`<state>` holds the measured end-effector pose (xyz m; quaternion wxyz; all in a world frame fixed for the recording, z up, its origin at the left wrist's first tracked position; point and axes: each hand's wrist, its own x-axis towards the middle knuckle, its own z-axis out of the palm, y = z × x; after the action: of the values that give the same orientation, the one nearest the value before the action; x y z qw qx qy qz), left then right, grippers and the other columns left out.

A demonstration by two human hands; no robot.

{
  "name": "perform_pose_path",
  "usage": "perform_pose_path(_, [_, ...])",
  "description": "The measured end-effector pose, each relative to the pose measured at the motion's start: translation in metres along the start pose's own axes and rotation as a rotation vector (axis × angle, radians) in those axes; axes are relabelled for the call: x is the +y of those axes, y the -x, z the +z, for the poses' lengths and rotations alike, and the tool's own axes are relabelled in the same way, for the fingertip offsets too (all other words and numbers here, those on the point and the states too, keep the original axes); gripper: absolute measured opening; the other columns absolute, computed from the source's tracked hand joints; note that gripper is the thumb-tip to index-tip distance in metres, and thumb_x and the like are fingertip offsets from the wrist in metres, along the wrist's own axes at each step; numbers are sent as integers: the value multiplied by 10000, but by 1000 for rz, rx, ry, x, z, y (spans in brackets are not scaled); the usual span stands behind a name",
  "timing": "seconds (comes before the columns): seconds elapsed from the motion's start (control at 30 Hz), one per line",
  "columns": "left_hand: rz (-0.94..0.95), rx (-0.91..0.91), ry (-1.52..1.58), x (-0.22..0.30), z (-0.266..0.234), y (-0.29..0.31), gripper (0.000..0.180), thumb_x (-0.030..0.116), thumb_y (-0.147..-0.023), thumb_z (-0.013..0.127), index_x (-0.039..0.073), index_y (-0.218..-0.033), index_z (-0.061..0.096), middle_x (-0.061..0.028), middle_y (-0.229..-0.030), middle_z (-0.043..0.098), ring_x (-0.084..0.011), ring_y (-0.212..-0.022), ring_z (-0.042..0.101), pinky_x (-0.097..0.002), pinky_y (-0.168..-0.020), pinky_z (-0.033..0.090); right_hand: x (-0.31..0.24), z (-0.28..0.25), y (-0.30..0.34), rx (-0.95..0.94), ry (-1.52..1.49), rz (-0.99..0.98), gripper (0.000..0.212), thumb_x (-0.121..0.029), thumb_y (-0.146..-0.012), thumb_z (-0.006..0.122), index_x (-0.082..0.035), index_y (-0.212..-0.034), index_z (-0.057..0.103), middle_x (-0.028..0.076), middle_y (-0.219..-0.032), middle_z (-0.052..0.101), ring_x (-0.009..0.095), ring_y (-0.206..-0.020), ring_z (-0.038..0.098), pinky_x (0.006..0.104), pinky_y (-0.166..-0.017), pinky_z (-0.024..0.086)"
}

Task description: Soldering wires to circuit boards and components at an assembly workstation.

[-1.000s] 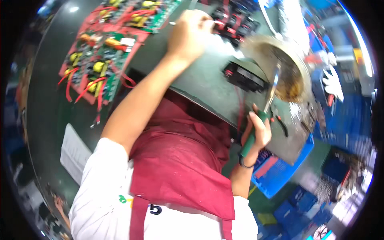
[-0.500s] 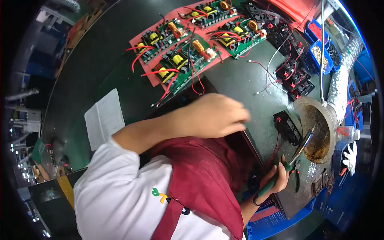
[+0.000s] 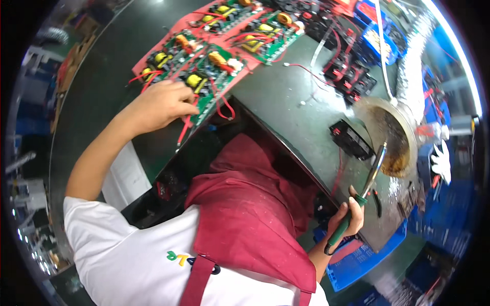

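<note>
My left hand [image 3: 162, 106] reaches over the near green circuit board [image 3: 208, 106], its fingers curled among the red wires. What lies between those fingertips is hidden. A loose red wire [image 3: 183, 131] hangs off the board just below the hand. On the right, my right hand [image 3: 352, 218] grips a soldering iron [image 3: 374, 173] by its green handle. The iron's metal tip points up and away, in front of a round fume funnel [image 3: 415, 148]. Between the funnel and my body lies a small black fan unit [image 3: 352, 139] with red wires.
More populated circuit boards [image 3: 176, 48] lie on pink foam [image 3: 140, 65] at the back. Black fan units [image 3: 352, 79] and blue parts bins [image 3: 375, 43] stand at the back right. A white paper [image 3: 127, 176] lies left. An open drawer [image 3: 288, 145] sits before my apron.
My left hand has swung left and away from me, from over the apron to the near circuit board. The right hand still holds the soldering iron. The whole view has shifted.
</note>
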<state>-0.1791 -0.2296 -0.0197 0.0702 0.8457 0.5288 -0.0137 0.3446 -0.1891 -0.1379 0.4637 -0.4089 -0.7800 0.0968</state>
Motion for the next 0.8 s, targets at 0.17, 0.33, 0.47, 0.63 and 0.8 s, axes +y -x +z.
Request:
perform_pose_path(0.17, [195, -51, -143, -8, 2, -20, 214, 69, -761, 752, 78, -970, 705, -57, -1061, 701, -262, -1036, 661, -400, -874, 513, -22, -19, 13, 25, 19, 46, 207, -197, -1034, 695, -35, -1137, 617, 298, -1081, 752, 398, -987, 756, 449, -898, 592])
perform_pose_path(0.33, [-94, 4, 177, -20, -7, -31, 219, -16, -784, 699, 7, -1001, 693, -141, -963, 716, -380, -933, 700, -439, -837, 543, -31, -31, 26, -15, 40, 76, 223, -212, -1015, 715, -62, -1159, 634, 257, -1087, 767, 364, -953, 761, 422, -855, 593])
perform_pose_path(0.47, [-129, 228, 353, -38, -16, -21, 102, -28, -983, 604, -66, -1032, 685, -103, -936, 709, -162, -816, 652, -307, -736, 509, -41, -41, 38, 92, 17, 49, 380, -386, -1045, 649, -30, -1178, 621, 261, -1042, 760, 358, -889, 746, 420, -810, 588])
perform_pose_path(0.63, [-436, 385, 589, -107, -43, -2, 203, 131, -1078, 620, -29, -1174, 701, -5, -1012, 695, -74, -905, 615, -237, -818, 491, -36, -47, 53, 753, -130, 207, 542, -503, -1025, 616, -23, -1240, 486, 163, -875, 657, 269, -672, 658, 361, -623, 552])
perform_pose_path(0.8, [-623, 433, 748, -191, -59, 1, 369, 223, -1099, 619, -33, -1362, 658, -72, -1237, 715, -132, -1101, 669, -269, -946, 511, 6, -89, 65, 1179, -478, 459, 439, -448, -1033, 535, -53, -1210, 606, 112, -859, 701, 226, -707, 637, 342, -636, 516])
